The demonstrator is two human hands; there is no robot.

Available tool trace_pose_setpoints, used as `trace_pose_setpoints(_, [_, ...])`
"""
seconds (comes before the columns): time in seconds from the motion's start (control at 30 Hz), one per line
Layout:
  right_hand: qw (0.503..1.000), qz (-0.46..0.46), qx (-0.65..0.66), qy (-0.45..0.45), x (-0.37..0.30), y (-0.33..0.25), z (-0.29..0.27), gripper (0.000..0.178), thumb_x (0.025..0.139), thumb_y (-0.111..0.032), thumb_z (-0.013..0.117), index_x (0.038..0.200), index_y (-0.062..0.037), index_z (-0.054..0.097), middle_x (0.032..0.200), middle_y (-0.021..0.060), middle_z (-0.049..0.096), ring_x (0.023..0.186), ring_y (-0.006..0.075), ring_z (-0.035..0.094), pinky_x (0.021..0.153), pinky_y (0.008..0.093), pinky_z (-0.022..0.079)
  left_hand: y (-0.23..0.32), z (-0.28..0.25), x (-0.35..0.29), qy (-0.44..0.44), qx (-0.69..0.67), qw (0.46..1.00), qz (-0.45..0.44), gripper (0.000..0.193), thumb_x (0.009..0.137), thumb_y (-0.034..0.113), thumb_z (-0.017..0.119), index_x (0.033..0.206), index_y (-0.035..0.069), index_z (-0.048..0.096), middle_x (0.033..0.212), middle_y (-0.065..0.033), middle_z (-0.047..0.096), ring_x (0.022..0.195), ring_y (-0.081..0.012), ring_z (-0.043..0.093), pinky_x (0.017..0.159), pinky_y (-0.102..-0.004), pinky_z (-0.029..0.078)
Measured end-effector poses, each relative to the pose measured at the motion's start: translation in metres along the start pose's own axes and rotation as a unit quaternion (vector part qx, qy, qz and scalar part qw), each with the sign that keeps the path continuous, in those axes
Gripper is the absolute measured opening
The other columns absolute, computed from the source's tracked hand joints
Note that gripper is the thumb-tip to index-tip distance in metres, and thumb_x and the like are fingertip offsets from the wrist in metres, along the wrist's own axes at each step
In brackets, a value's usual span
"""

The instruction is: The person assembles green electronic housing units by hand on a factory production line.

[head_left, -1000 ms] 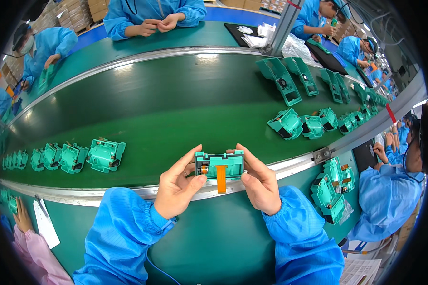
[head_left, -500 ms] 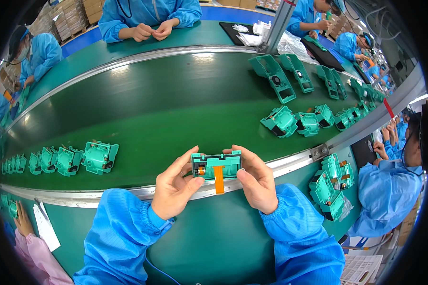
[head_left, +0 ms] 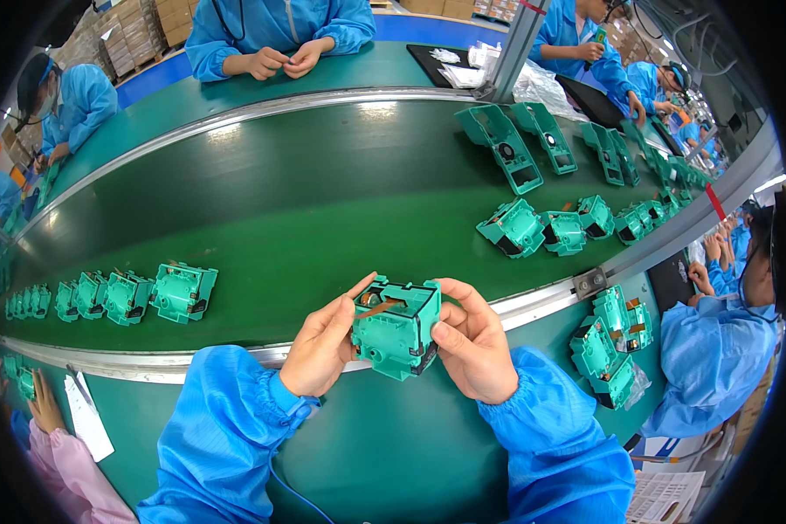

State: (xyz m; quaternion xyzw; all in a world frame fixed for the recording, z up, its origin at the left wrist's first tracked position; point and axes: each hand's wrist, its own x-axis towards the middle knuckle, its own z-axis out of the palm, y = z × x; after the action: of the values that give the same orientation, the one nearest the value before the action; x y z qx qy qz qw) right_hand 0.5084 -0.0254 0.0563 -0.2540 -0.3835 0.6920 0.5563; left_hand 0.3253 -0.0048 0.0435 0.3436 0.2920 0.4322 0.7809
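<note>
Between my two hands is a green plastic housing (head_left: pixel 391 336), held up over the near metal rail of the conveyor. My left hand (head_left: pixel 320 345) grips its left side, and my right hand (head_left: pixel 478 341) has its thumb and fingers on the right side. An orange-brown flat ribbon cable (head_left: pixel 379 308) comes out at the top and leans left. Black trim runs along the upper and right edges. The fingertips behind the housing are partly hidden.
The green conveyor (head_left: pixel 279 205) carries similar housings (head_left: pixel 183 291) at left and more housings (head_left: pixel 513 227) with long green shells (head_left: pixel 502 148) at right. Several housings (head_left: pixel 604 349) lie on the right tabletop. A metal post (head_left: pixel 517 52) stands beyond. Co-workers sit around.
My hands have tilted the housing, so its broad studded face now shows instead of its open, narrow side. The ribbon cable no longer hangs down in front but points left.
</note>
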Motion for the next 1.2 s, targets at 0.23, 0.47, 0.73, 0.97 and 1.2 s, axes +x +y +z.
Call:
trace_pose_setpoints(0.23, [0.994,-0.057,-0.055,0.071,-0.009,0.002,0.013,0.047,0.083,0.005,0.051,0.125,0.0007,0.03,0.101,0.0136,0.057,0.09,0.0181,0.058,0.078,0.028,0.048,-0.001,0.0,-0.007,-0.081,0.012,0.996,0.019,0.067,0.085,0.014,0.052,0.138,0.012,0.01,0.128,-0.0149,0.034,0.107,-0.0216,0.046,0.086,-0.033,0.042])
trace_pose_setpoints(0.47, [0.989,-0.069,-0.11,0.068,-0.011,0.002,0.02,0.045,0.082,0.005,0.052,0.122,0.0013,0.031,0.105,0.016,0.056,0.088,0.0189,0.06,0.075,0.0263,0.049,-0.001,0.006,-0.007,-0.097,0.057,0.992,0.051,0.077,0.075,0.0,0.061,0.135,0.009,0.015,0.128,-0.0153,0.032,0.113,-0.0238,0.04,0.088,-0.0345,0.04])
trace_pose_setpoints(0.73, [0.986,-0.085,-0.128,0.063,-0.012,0.003,0.02,0.045,0.082,0.005,0.053,0.121,0.0012,0.032,0.104,0.0161,0.056,0.087,0.0175,0.06,0.073,0.0245,0.048,0.002,0.011,-0.007,-0.095,0.073,0.991,0.06,0.071,0.074,0.0,0.062,0.132,0.007,0.02,0.128,-0.0138,0.032,0.114,-0.0237,0.039,0.089,-0.035,0.041])
trace_pose_setpoints(0.97, [0.983,-0.075,-0.156,0.054,-0.015,-0.005,0.02,0.044,0.081,0.006,0.053,0.119,0.0002,0.032,0.103,0.0159,0.057,0.087,0.017,0.06,0.072,0.0241,0.048,-0.002,0.023,-0.006,-0.06,0.097,0.991,0.067,0.068,0.073,0.001,0.064,0.128,0.007,0.025,0.126,-0.0132,0.034,0.112,-0.0225,0.04,0.089,-0.0345,0.042])
trace_pose_setpoints(1.2, [0.995,-0.067,-0.064,0.044,-0.013,-0.011,0.023,0.043,0.08,0.005,0.055,0.115,-0.002,0.031,0.1,0.0137,0.056,0.091,0.017,0.057,0.075,0.0268,0.047,-0.002,0.034,-0.008,-0.014,0.176,0.98,0.095,0.071,0.069,0.006,0.068,0.126,0.008,0.026,0.12,-0.0144,0.04,0.108,-0.0214,0.044,0.087,-0.0364,0.043])
